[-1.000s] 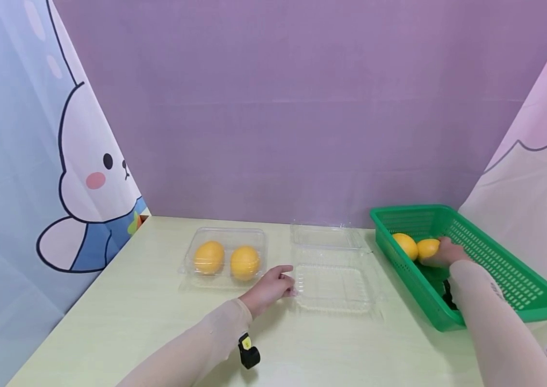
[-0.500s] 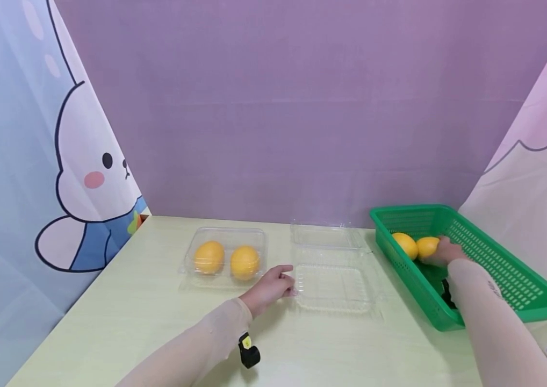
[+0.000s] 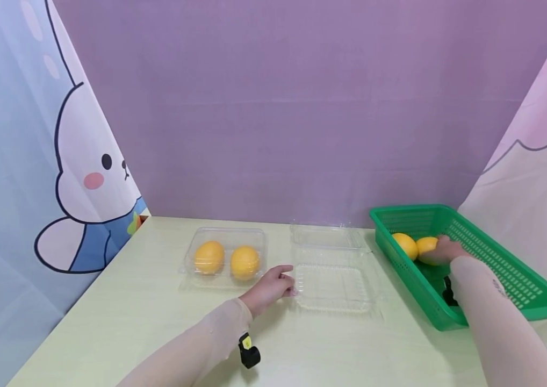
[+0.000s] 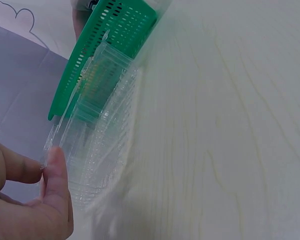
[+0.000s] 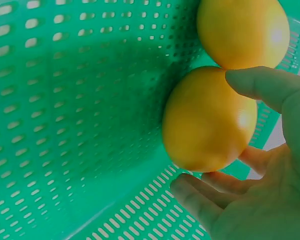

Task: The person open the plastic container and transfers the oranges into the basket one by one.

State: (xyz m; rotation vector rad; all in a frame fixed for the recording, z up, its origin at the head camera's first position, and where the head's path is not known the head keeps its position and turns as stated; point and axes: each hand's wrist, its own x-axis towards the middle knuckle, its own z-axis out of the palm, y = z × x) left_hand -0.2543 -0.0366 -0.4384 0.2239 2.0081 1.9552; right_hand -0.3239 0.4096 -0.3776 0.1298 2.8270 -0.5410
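My left hand (image 3: 272,287) pinches the left rim of an open, hinged clear plastic clamshell box (image 3: 333,287) between thumb and fingers; the left wrist view shows this pinch close up. The box lies on the table with its lid (image 3: 326,236) folded back. Inside the green basket (image 3: 510,269), my right hand (image 3: 449,251) holds an orange (image 5: 207,122). The thumb lies on its top and the fingers curl beneath it in the right wrist view. A second orange (image 3: 405,246) touches the held one, on its far side from the hand.
To the left of the open box stands a closed clear clamshell box (image 3: 227,234) with two oranges in it. A purple cloth (image 3: 273,107) hangs behind the table (image 3: 109,322). Printed curtains (image 3: 7,177) flank both sides. The basket's raised walls surround the right hand.
The right hand has shifted very slightly over the orange in the basket. My left hand and both boxes have stayed where they were.
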